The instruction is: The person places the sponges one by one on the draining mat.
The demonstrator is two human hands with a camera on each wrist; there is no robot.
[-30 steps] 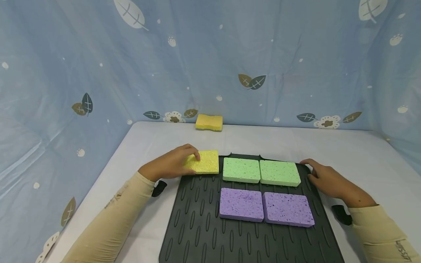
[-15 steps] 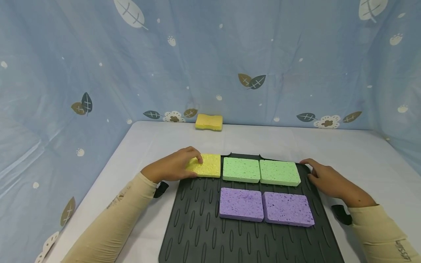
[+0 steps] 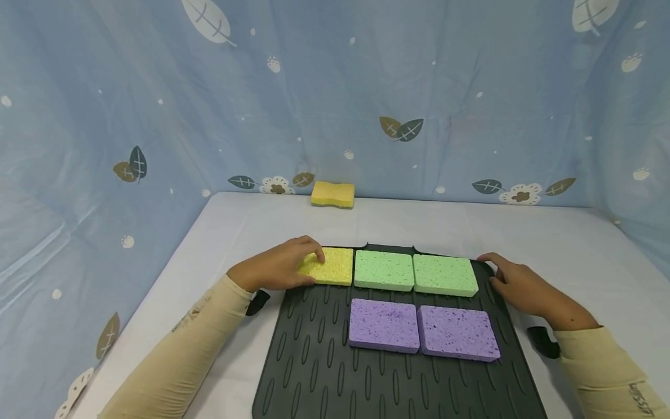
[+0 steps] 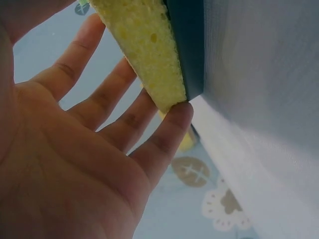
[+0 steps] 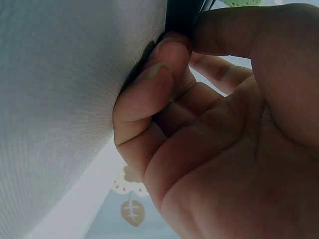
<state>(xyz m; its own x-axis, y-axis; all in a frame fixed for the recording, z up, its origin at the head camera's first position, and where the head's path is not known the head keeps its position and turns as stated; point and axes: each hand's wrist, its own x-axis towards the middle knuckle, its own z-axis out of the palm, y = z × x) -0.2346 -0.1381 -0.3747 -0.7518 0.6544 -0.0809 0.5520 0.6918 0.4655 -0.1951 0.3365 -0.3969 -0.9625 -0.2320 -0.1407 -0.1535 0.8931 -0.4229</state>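
Observation:
My left hand (image 3: 280, 266) holds a speckled yellow sponge (image 3: 337, 266) by its left end, the thumb at its near side and the fingers over its far side. In the left wrist view the yellow sponge (image 4: 147, 47) lies over the dark mat's edge, one fingertip right at its corner. Beside it sits a light green sponge (image 3: 384, 270), with only a narrow gap between. At the far right corner of the dark ribbed mat (image 3: 309, 361), my right hand (image 3: 526, 289) pinches the edge. The right wrist view shows curled fingers (image 5: 149, 92) beneath that edge and the thumb above.
A second green sponge (image 3: 445, 276) continues the back row. Two purple sponges, one left (image 3: 384, 326) and one right (image 3: 459, 333), lie in front. Another yellow sponge (image 3: 332, 195), waisted in shape, stands at the back of the white table (image 3: 251, 224) by the blue curtain (image 3: 335, 87).
My left hand has brought the yellow sponge right and slightly nearer, down alongside the left green sponge. The right hand and the other sponges stay where they were.

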